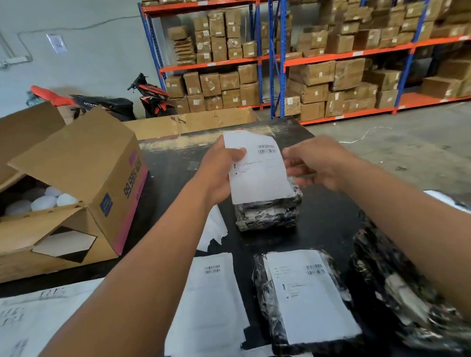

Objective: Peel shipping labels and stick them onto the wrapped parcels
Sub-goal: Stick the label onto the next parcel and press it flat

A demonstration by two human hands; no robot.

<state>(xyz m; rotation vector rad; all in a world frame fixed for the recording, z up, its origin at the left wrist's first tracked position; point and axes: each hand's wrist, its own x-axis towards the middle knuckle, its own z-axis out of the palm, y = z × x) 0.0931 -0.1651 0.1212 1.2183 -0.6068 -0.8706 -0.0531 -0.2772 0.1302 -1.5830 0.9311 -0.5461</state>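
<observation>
The left hand [217, 171] grips the label [259, 174] by its left edge, thumb across the printed face. It holds the label upright and clear of the bench [172, 160], probably so the sticky side touches nothing too early. The right hand [313, 165] pinches the label's right edge with curled fingertips, likely to part it from its backing or to keep it taut. I cannot tell whether any backing is still attached.

The label hangs between the hands, directly over a black-wrapped parcel [269, 215] just below them. That parcel's top looks bare, which makes it the likely target. The label's lower edge is close to its far rim, or already touching it.

Nearer the body, between the forearms, lies a labelled parcel [263, 287], apparently moved aside as done. Loose sheets [211, 298] lie beside the left forearm, within easy reach. Another parcel [395, 287] lies under the right forearm. An open carton [90, 170] stands left of the left hand.
</observation>
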